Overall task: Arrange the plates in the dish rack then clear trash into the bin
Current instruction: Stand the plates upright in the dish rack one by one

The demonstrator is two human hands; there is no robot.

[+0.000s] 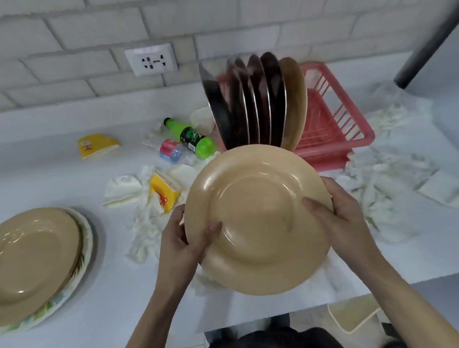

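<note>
Both hands on tan plate (255, 215): left hand (184, 238) and right hand (338, 207) clamp opposite rims, holding it above counter (102, 310), just before red dish rack (330, 119) holding roughly six upright plates (258, 99), blurred.

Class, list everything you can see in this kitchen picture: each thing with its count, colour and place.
dish rack: one, pink, counter, back right
held plate: one, tan, lifted before the rack
racked plates: about six, blurred, dark plus one tan, upright in rack
stacked plates: two, tan over white patterned, far left
green bottle: one, lying left of the rack
crushed bottle: one, clear, pink label, beside the green one
cartons: two, yellow, centre-left
tissues: many, white, crumpled, centre and right
socket: one, white, brick wall
left hand: one, grips plate's left rim
right hand: one, grips its right rim
</note>
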